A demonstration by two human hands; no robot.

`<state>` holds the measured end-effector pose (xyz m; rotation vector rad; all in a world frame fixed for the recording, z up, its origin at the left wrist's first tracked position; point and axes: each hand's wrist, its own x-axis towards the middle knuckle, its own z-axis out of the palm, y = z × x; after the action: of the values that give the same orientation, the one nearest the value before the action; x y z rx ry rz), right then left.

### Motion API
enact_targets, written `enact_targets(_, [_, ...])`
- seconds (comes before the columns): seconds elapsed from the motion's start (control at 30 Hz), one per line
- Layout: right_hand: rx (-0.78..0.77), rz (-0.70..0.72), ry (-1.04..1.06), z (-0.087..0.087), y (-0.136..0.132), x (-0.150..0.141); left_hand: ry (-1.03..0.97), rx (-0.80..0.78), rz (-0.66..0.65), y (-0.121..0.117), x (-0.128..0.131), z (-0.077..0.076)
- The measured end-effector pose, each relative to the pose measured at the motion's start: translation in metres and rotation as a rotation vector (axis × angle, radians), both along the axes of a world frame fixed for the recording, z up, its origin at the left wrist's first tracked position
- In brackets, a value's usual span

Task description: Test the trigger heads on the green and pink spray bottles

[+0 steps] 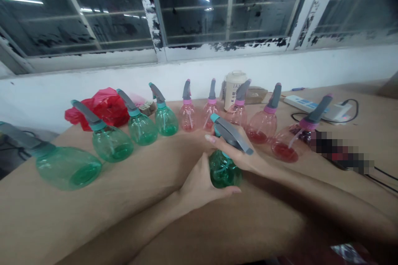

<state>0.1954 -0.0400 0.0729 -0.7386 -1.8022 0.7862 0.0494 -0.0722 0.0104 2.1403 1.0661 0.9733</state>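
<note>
A green spray bottle (224, 169) with a grey and teal trigger head stands before me, between both hands. My left hand (199, 182) wraps round its body from the left, thumb toward me. At the neck, just under the trigger head, my right hand (239, 153) grips it from the right. Part of the neck is hidden by those fingers. Behind it, pink spray bottles (263, 126) with grey triggers curve from the middle to the right. Several more green spray bottles (113, 143) form the left side of the arc.
A red plastic bag (107, 107) lies behind the green bottles. At the back stands a lidded paper cup (234, 89). A white power strip (320, 107) with cables is at right, near a partly pixelated dark object (338, 153). The wall and windows border the wooden table (149, 215).
</note>
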Motion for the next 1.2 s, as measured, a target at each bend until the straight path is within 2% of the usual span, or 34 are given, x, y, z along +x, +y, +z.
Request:
enact_targets(0.17, [0.015,-0.015,0.006,-0.003,0.002,0.0,0.011,-0.041,0.021,0.0,0.0,-0.001])
enact_targets(0.47, [-0.02,0.069,0.076,-0.002,0.001,0.0,0.021,-0.058,0.068,-0.002,0.0,-0.002])
enact_targets(0.83, [-0.02,0.043,0.054,-0.004,0.001,0.001,0.008,-0.025,0.032,-0.002,0.001,0.001])
enact_targets(0.97, [-0.022,0.042,0.031,-0.006,0.001,0.001,0.022,-0.057,0.04,-0.006,0.001,0.004])
enact_targets(1.1, [0.076,0.136,-0.094,-0.013,-0.003,0.0,0.074,-0.063,0.138,-0.024,-0.021,0.006])
enact_targets(1.2, [0.171,0.204,-0.194,-0.021,-0.013,-0.004,0.126,-0.121,0.242,-0.051,-0.06,0.009])
